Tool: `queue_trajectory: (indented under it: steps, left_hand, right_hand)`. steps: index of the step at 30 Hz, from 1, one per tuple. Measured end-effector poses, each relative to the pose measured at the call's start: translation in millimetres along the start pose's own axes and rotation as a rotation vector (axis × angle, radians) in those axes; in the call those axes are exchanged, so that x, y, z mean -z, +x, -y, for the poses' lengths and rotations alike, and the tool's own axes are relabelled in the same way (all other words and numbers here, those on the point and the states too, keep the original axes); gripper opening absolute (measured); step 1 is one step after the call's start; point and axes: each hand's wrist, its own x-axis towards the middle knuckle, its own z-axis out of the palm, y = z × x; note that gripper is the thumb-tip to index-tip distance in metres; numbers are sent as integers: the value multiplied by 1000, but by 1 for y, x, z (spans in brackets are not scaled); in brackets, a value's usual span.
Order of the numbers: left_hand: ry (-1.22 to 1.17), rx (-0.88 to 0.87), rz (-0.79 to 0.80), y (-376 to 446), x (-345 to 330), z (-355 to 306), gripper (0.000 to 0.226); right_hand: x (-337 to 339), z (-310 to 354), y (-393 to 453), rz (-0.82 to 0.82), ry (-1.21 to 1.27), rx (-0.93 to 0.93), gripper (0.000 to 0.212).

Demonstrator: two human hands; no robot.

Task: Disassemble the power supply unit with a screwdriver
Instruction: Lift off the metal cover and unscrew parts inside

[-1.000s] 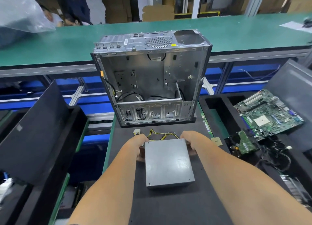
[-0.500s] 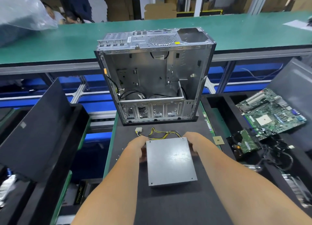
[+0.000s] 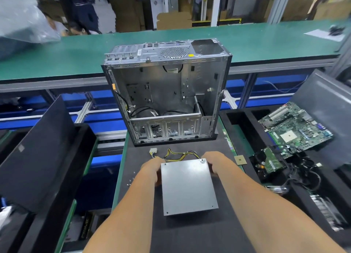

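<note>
Hands grip the power supply unit [image 3: 188, 186] at its far corners, left hand [image 3: 152, 169] and right hand [image 3: 214, 163], on the surface [image 3: 190, 233] before the empty case [image 3: 167, 93]. Positioning step, I judge; next needs a screwdriver, none visible.

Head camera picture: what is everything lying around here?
power supply unit: one, grey, on the black mat, near centre
cable bundle: one, yellow and black, behind the unit
computer case: one, silver, open, far end of mat
motherboard: one, green, right tray
small circuit board: one, green, below the motherboard
processor chip: one, gold, right of the unit
left hand: grip on the unit's left side
right hand: grip on its right side
</note>
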Motion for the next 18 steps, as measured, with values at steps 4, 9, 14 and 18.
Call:
queue_trajectory:
  steps: [4,9,14,18]
  left_hand:
    - [15,17,-10,2,2,2,8]
    - [-17,-6,28,4,5,7,7]
    - [-151,-6,60,0,9,17,11]
    - [-196,17,66,-2,8,27,22]
  right_hand:
    - [2,2,-2,-17,-433,70,23]
    - [2,6,-8,-2,-653,128,26]
    - [-6,-3,4,-25,-144,-12,11]
    - [1,10,-7,-284,-49,161,13]
